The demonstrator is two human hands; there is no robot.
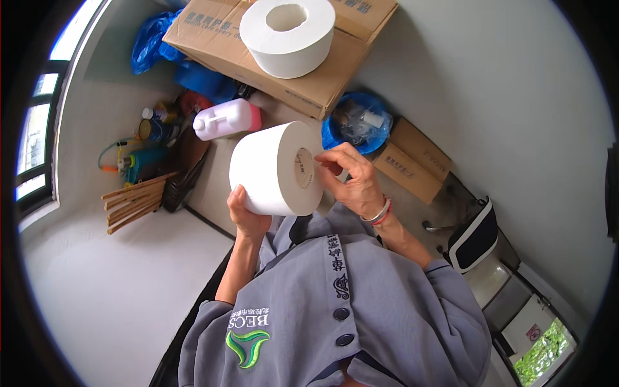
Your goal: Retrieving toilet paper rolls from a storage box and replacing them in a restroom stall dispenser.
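Observation:
A large white jumbo roll of toilet paper [258,169] is held up in front of my chest, turned on its side. My left hand [249,213] supports it from below and the left, the thumb pressed on its curved outer face. In the roll's core opening a beige inner surface bearing writing [304,168] shows. My right hand [355,181] is at the roll's right end, with thumb and index fingertips bent close together beside the core. Whether those fingertips pinch anything is hard to make out. A second jumbo roll [290,58] lies flat on a cardboard carton [309,92].
Past the roll, a jug of pink liquid [227,118] and a blue-lined bin [331,133] stand on the floor. An open carton [411,167] sits right of the bin. Wooden sticks [138,203] and a teal sprayer bottle [145,164] are leftward. A black chair [476,239] is at right.

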